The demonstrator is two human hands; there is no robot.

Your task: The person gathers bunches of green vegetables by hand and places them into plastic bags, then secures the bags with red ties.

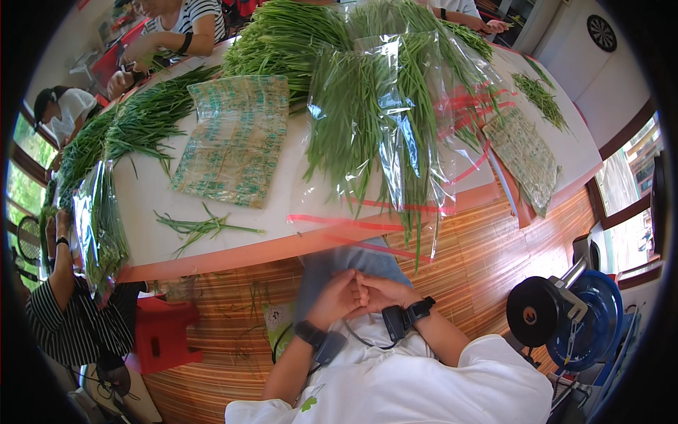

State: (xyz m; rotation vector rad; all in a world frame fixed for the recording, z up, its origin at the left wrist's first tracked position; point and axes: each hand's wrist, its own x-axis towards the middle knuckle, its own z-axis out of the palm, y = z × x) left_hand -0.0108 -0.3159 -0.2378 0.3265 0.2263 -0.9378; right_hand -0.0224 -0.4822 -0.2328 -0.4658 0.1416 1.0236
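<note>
My left hand (pixel 339 297) and my right hand (pixel 384 293) rest together above my lap, fingertips touching, with nothing visible between them. Each wrist wears a strapped black device. Beyond them, long green stalks with flat leaves, apparently garlic chives (pixel 365 122), lie in clear plastic bags whose red-striped edges hang over the front of the white table (pixel 275 225). A larger pile of loose greens (pixel 286 42) lies behind. To its left is a flat, wrinkled plastic sheet with green print (pixel 233 138), and a few loose stalks (pixel 206 227) lie nearer the edge.
A second printed sheet (pixel 524 153) overhangs the table's right front. Several people sit around the table, one in stripes (pixel 79 312) at lower left by a red plastic stool (pixel 163 334). A blue fan-like object (pixel 588 318) stands on the right.
</note>
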